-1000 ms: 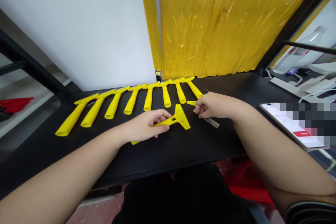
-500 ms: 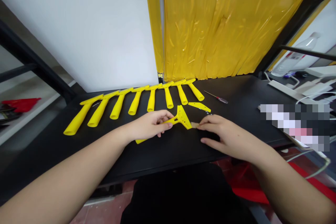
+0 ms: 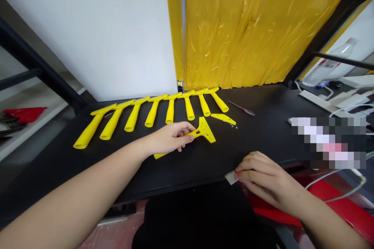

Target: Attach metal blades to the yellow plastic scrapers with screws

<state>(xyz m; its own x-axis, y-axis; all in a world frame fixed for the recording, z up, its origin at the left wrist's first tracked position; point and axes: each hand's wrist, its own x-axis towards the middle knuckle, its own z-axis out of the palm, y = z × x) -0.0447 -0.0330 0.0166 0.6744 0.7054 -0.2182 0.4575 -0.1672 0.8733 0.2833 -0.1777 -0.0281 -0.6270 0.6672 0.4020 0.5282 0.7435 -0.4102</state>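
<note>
So, scrapers (image 3: 170, 110) on black tabletop (image 3: 187, 169), sheeting (image 3: 230, 27) behind

Scraper (image 3: 207, 129): mid-grip hidden under left hand (image 3: 175, 137). Blade (image 3: 231, 177), 5 o'clock: one end hidden in right hand (image 3: 260, 175). Bits (image 3: 236, 127), 3 o'clock of scraper head: too small to tell. Phone (image 3: 330, 146), 3 o'clock: pixelated.

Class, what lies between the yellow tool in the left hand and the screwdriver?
In the head view, a flat yellow plate lies between the yellow tool in the left hand and the screwdriver, with small metal bits near it.
</note>
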